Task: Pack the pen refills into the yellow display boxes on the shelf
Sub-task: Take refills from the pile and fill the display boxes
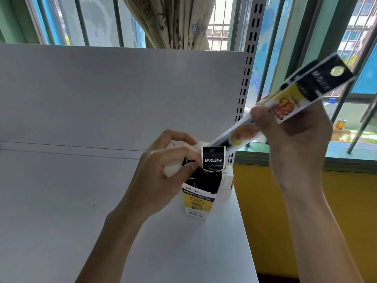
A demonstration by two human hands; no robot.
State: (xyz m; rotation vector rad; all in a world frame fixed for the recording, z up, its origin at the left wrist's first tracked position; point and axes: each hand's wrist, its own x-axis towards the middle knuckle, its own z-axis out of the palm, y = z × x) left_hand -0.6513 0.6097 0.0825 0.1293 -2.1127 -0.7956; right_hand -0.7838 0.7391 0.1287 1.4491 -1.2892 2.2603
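Your left hand [163, 170] holds the top of the yellow box [196, 205] mid-frame, your right hand [295, 139] grips a slanted refill pack [302, 92], which may jam on the rim and tip the box.

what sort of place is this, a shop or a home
Probably a small stationery shop beside a barred window: a white shop shelf with a slotted upright, a yellow display box, and a retail refill pack.
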